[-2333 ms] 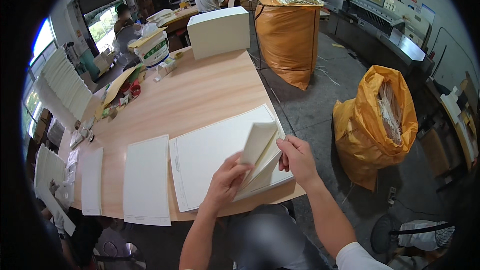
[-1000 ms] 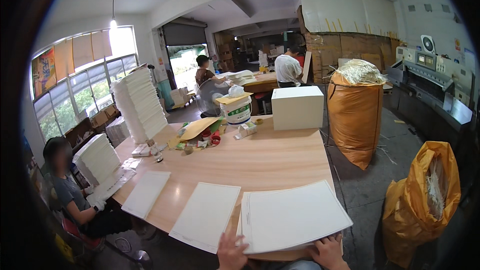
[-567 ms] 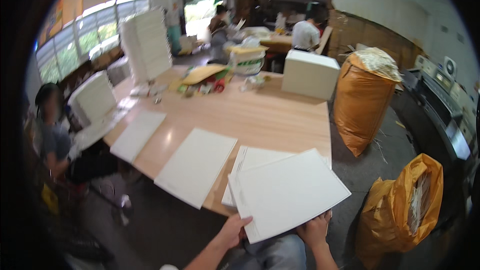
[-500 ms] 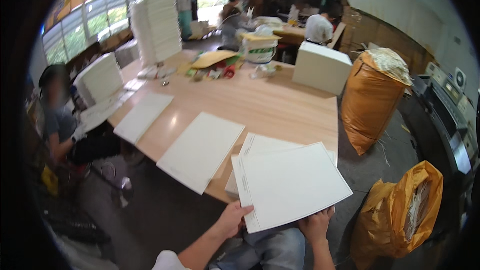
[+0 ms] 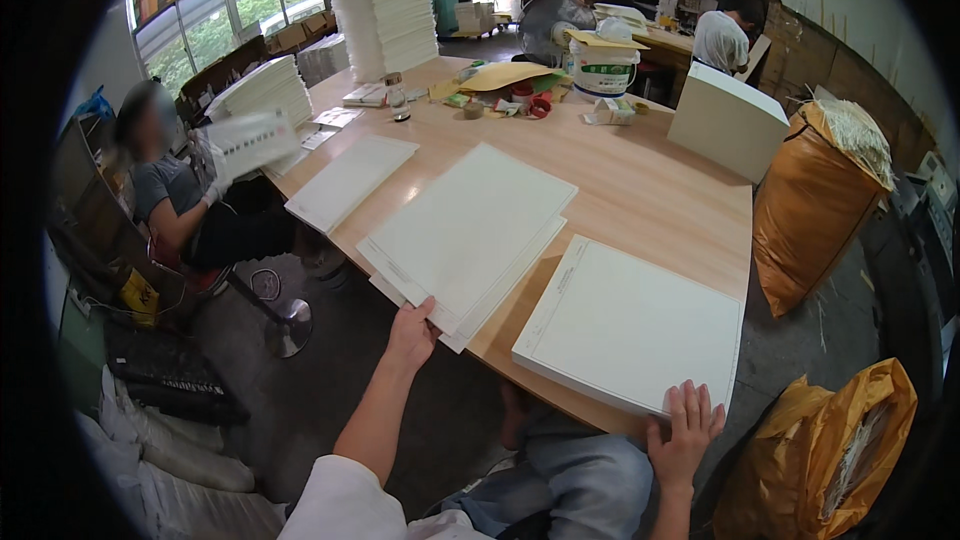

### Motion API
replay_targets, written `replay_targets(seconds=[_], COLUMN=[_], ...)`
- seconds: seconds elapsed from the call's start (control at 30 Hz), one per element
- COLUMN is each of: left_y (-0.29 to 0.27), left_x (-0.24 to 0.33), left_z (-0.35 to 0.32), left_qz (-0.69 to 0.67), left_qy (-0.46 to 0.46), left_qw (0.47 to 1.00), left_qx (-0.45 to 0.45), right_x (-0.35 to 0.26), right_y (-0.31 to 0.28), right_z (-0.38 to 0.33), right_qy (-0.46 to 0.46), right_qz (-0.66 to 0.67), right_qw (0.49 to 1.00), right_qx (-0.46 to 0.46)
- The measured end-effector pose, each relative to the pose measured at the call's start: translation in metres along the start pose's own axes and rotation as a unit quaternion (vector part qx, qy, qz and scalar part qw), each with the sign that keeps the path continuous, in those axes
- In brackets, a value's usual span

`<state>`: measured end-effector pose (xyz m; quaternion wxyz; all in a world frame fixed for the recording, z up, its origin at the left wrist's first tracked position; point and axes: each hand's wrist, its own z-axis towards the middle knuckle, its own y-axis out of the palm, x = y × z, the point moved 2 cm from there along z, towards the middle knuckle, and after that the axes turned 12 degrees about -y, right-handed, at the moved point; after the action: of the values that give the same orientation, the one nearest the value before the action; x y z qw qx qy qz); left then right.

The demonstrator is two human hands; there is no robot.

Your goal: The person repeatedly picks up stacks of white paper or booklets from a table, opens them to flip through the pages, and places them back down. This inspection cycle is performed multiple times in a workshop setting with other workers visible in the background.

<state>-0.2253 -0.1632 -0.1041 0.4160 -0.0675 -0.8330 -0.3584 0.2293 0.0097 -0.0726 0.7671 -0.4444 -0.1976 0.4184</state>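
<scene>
While both lie flat | left hand (image 5: 412, 332) grips middle stack (image 5: 468, 230) | right hand (image 5: 683, 428) touches near stack (image 5: 632, 325)

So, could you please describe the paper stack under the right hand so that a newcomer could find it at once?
Start at the long wooden table and go to its near right corner. The stack lies flat there, square with the edge, the right hand on its near corner. Unlike the middle stack held by the left hand, it is neat, not fanned.

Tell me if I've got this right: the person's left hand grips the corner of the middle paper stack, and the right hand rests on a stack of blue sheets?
Not quite. In the head view the right hand rests on a stack of white sheets, not blue. The left hand does grip the corner of the middle paper stack.
</scene>
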Motion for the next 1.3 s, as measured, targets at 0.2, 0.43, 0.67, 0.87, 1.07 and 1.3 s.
replay_targets(seconds=[0.2,0.43,0.67,0.87,1.07,1.3], left_y=[-0.023,-0.005,-0.004,0.141,0.278,0.279], left_x=[-0.014,-0.004,0.021,-0.003,-0.100,-0.128], left_z=[0.036,0.033,-0.010,-0.068,-0.078,-0.066], left_qz=[0.050,0.056,0.331,0.540,0.565,0.545], left_qy=[-0.072,-0.145,-0.085,0.255,0.418,0.308], left_qw=[0.995,0.987,0.934,0.801,0.595,0.657], left_qx=[0.042,0.028,0.107,-0.039,-0.391,-0.419], right_x=[0.001,0.001,0.002,0.071,0.074,0.066], right_y=[0.000,-0.003,-0.021,-0.020,-0.013,-0.069], right_z=[0.000,-0.001,-0.001,-0.049,-0.045,-0.012], right_qy=[0.009,0.007,0.049,0.316,0.349,0.280], right_qz=[0.001,0.001,0.097,0.300,0.263,0.136], right_qw=[1.000,1.000,0.991,0.861,0.887,0.948], right_qx=[-0.007,-0.001,0.073,0.263,0.151,-0.069])
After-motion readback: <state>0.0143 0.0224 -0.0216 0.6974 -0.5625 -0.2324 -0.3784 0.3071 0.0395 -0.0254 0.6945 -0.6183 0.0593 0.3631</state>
